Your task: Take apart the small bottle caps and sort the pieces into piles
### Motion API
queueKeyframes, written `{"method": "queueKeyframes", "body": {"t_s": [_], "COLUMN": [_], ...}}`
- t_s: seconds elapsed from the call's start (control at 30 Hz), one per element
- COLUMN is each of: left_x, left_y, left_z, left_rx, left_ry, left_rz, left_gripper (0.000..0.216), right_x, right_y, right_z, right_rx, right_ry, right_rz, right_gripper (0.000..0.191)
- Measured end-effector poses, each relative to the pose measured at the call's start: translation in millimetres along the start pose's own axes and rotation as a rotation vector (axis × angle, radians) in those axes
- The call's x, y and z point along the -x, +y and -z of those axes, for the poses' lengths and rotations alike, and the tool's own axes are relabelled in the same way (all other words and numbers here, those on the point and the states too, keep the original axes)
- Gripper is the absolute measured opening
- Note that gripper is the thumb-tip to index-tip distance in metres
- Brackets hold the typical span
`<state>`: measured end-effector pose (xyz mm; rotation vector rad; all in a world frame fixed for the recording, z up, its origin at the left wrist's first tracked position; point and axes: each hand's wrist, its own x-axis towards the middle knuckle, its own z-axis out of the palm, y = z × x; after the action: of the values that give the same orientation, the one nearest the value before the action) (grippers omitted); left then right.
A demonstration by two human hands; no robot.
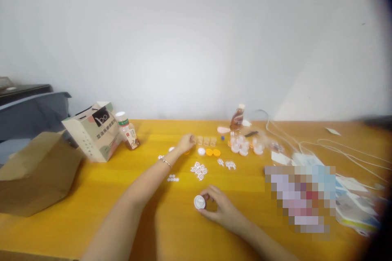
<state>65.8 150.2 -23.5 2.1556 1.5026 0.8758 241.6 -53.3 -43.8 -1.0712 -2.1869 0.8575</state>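
My right hand (222,208) pinches a white round cap (199,202) between thumb and fingers, its ridged inner side facing up, low over the table front. My left hand (186,143) stretches to the far part of the table, fingers closed at the left end of a row of small clear cups (206,142); the end cup is partly hidden by the fingers. Just in front of that row lie a white disc (201,151) and orange discs (212,153). White openwork plastic pieces (199,170) lie in a pile between my hands, with small white discs (173,178) to their left.
On the left stand a paper gift bag (94,134), a brown paper bag (39,171) and a white-capped jar (124,126). A brown drink bottle (237,118) stands behind a cluster of clear cups (240,145). White cables (301,147) and papers (352,183) cover the right side.
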Motion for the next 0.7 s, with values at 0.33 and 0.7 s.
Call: {"method": "queueKeyframes", "body": {"t_s": [0.33, 0.7], "left_x": [0.1, 158.2], "left_y": [7.5, 47.5], "left_z": [-1.6, 53.8], "left_rx": [0.010, 0.195], "left_ry": [0.020, -0.382], "left_rz": [0.020, -0.391], "left_gripper": [0.040, 0.028], "right_x": [-1.8, -3.6], "right_y": [1.5, 2.6], "right_z": [-1.5, -3.5], "right_rx": [0.006, 0.039], "right_ry": [0.046, 0.046], "right_rz": [-0.010, -0.001], "right_gripper": [0.013, 0.017]}}
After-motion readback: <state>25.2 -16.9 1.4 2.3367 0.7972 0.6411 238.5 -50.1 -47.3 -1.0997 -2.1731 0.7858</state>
